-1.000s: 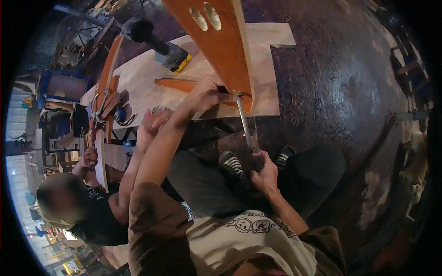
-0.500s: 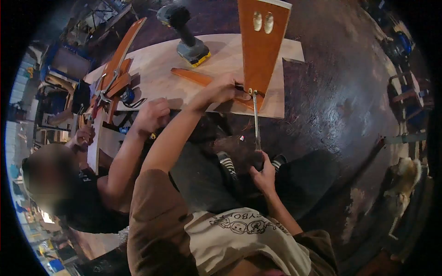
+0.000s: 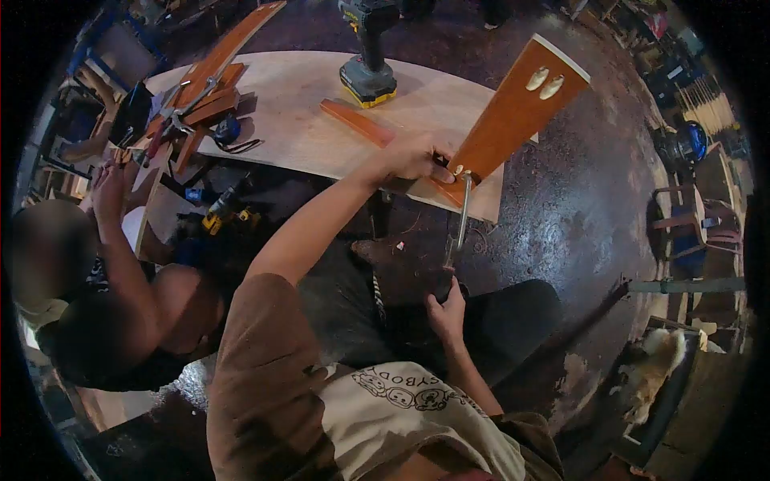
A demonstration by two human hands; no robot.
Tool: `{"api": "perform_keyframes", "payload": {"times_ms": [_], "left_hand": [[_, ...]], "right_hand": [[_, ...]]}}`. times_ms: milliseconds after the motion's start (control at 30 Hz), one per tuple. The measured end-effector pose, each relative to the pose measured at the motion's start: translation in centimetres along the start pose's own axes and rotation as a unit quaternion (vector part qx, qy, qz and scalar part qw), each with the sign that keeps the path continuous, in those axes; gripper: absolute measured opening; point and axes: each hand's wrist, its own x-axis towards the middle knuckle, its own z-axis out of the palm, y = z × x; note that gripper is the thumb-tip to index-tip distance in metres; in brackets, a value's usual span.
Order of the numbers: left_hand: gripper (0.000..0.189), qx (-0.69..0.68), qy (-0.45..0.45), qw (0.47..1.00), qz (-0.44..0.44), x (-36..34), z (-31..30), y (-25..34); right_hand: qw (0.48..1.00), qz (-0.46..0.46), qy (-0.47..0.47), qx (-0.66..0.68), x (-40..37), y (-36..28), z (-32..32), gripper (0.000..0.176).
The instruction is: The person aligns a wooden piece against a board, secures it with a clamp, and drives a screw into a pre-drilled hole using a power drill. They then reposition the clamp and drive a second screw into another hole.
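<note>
My left hand (image 3: 419,158) is closed around the joint of two reddish-brown wooden pieces at the near edge of the tabletop. One is a wide board (image 3: 517,108) slanting up to the right, with two oval pockets near its far end. The other is a narrow wooden strip (image 3: 353,120) lying on the plywood. A metal clamp (image 3: 464,212) hangs with its upper end at the joint, by my left fingertips. Below the table edge, my right hand (image 3: 447,311) is wrapped around its dark handle; the lower end is partly hidden in shadow.
A cordless drill (image 3: 369,56) stands upright on the plywood tabletop (image 3: 281,88). To the left lie stacked wooden pieces with a clamp (image 3: 188,108) and a tape measure (image 3: 228,128). Yellow-and-black power tools (image 3: 224,215) sit lower left. Two people are close on my left; a stool (image 3: 686,212) stands right.
The view has shifted, and the wide board now leans further right. Both my hands keep their holds. The neighbouring person's arm has moved away from the table edge, and a second person shows.
</note>
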Motion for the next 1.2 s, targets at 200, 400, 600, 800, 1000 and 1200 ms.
{"api": "perform_keyframes", "payload": {"times_ms": [200, 400, 600, 800, 1000, 1200], "left_hand": [[0.031, -0.108, -0.046, 0.990, 0.079, 0.6, 1.0, -4.1], [0.040, -0.051, -0.011, 0.993, 0.108, -0.7, 0.1, -2.2], [0.055, 0.050, 0.056, 0.988, 0.138, -1.4, 0.0, -1.8], [0.057, 0.049, 0.053, 0.990, 0.125, -1.1, 0.4, -2.1], [0.053, 0.061, 0.028, 0.994, 0.091, -1.0, 0.1, -1.5], [0.053, 0.042, 0.005, 0.996, 0.083, -0.9, 0.2, -1.6]], "right_hand": [[0.999, 0.030, 0.018, 0.032, 0.0, 0.1, 0.8, 0.053], [0.998, -0.030, 0.058, 0.011, 0.3, 0.3, 1.4, 0.048], [0.997, 0.034, 0.043, 0.052, 0.2, -0.7, 1.4, 0.047], [0.999, 0.023, 0.034, -0.012, 0.5, 0.0, 1.1, 0.049], [0.999, -0.019, 0.032, -0.019, 0.4, 0.4, 0.9, 0.051], [0.996, -0.071, 0.046, -0.013, 0.3, 1.2, 1.0, 0.051]]}}
